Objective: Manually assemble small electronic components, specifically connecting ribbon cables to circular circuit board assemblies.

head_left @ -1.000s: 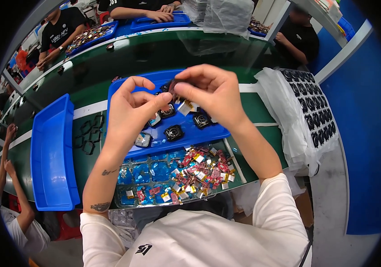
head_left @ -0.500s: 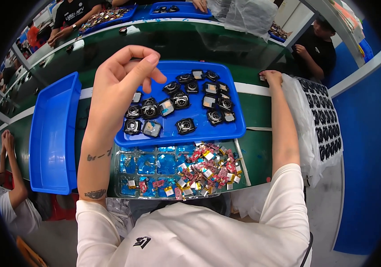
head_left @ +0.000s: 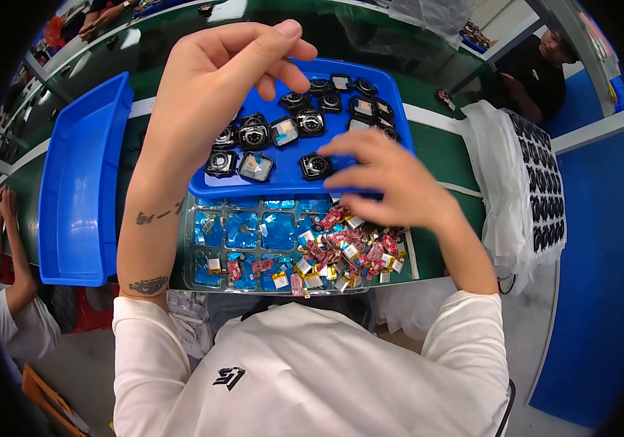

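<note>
My left hand (head_left: 228, 76) is raised over the left part of the blue tray (head_left: 283, 191). Its thumb and fingers are curled together, and I cannot make out anything between them. Over the tray's right front edge, my right hand (head_left: 392, 182) is spread with nothing visible in it, slightly blurred. Its fingertips are close beside a black watch case (head_left: 317, 166). Several more such cases lie in the tray, some with a grey battery-like block showing. In front, a clear compartment tray (head_left: 202, 280) holds blue film pieces and a heap of small red circuit boards with silvery cells (head_left: 352, 251).
An upended blue bin (head_left: 82, 189) stands left. At right, white plastic sheeting (head_left: 490, 175) lies beside a stack of trays with black parts (head_left: 541, 182). A small part (head_left: 445, 100) lies on the green belt (head_left: 370, 36). Other people sit at left and far right.
My right hand has come back from the far right to the blue tray, leaving a small part on the belt. My left hand keeps its curled shape. The view has tilted and shifted.
</note>
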Available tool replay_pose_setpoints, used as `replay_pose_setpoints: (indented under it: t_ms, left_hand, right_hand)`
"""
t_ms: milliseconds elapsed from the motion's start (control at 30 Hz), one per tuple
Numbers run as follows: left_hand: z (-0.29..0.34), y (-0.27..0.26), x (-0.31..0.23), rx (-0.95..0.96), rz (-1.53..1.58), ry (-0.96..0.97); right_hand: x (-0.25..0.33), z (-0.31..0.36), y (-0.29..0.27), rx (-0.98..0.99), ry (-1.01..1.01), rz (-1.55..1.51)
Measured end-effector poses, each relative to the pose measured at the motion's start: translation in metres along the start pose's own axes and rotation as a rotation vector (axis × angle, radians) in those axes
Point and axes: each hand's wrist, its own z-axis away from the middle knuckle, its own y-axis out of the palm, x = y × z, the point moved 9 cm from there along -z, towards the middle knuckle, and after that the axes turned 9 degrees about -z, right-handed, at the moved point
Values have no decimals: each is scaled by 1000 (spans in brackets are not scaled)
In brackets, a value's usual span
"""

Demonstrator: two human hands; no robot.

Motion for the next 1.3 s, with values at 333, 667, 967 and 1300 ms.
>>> replay_pose_setpoints:
  t_ms: [333, 667, 967, 1300]
  left_hand:
    - [14, 23, -22, 115, 29, 103]
    - [23, 50, -10, 353, -232, 42]
    - [14, 34, -13, 194, -54, 104]
    - [12, 38, -3, 167, -145, 16]
  right_hand:
    - [14, 20, 1, -161, 45, -73]
    - [25, -8, -62, -501, -110, -173]
    - [-7, -23, -72, -745, 121, -664]
    - [38, -19, -79, -648, -200, 19]
